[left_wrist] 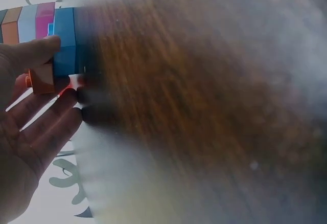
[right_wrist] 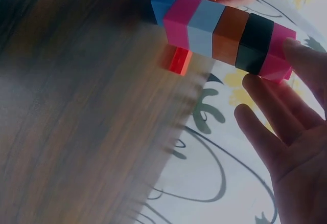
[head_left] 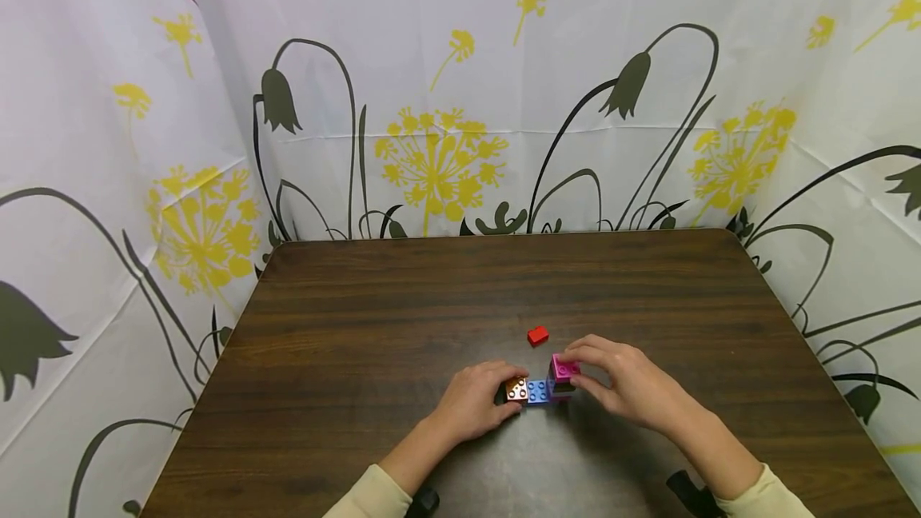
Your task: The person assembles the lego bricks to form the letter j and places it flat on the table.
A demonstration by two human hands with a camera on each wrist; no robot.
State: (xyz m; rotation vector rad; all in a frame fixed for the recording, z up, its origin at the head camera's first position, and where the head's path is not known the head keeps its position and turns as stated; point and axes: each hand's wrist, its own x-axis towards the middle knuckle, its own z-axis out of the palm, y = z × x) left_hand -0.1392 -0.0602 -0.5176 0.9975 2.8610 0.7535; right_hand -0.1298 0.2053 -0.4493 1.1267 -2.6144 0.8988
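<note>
A long blue brick (head_left: pixel 537 392) lies on the table as a base. On its right end stands a tower of bricks (right_wrist: pixel 225 32), running pink, light blue, orange, dark and pink from bottom to top. An orange brick (head_left: pixel 516 391) sits on the base's left end. My left hand (head_left: pixel 468 402) holds it between thumb and fingers, the thumb tip reaching the blue brick in the left wrist view. At the tower's top, my right hand (head_left: pixel 629 380) pinches the upper pink brick (head_left: pixel 565 368) between thumb and fingers.
A small red brick (head_left: pixel 537 335) lies behind the tower on the brown wooden table (head_left: pixel 374 302). A white curtain (head_left: pixel 446 38) with printed flowers hangs past the table's far edge and along both sides.
</note>
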